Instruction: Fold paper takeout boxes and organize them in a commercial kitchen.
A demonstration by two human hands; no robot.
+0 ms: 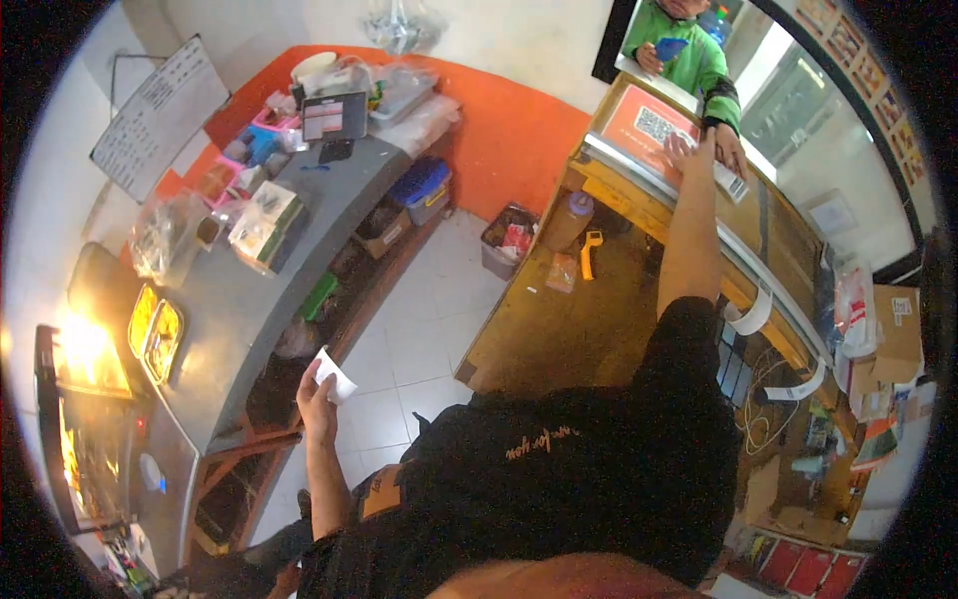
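My left hand (319, 404) pinches a small white paper slip (338, 378) above the tiled floor, between the two counters. My right arm stretches out over the wooden counter. At its end, my right hand (687, 153) lies over a red sign (627, 123) bearing a printed code, with its fingers apart and nothing seen in them. Just beside it, the hand (728, 153) of a person in a green jacket (700, 67) is on a white printed slip (730, 182) on the countertop. That person's other hand holds a blue phone (670, 49).
A grey counter (288, 247) to the left carries foil trays (156, 333), a tablet (334, 116) and plastic bags. Below the wooden counter are a yellow infrared thermometer (590, 254) and a bottle (570, 221). A bin (510, 239) stands on the floor. Paper strips (752, 313) curl from the counter's edge.
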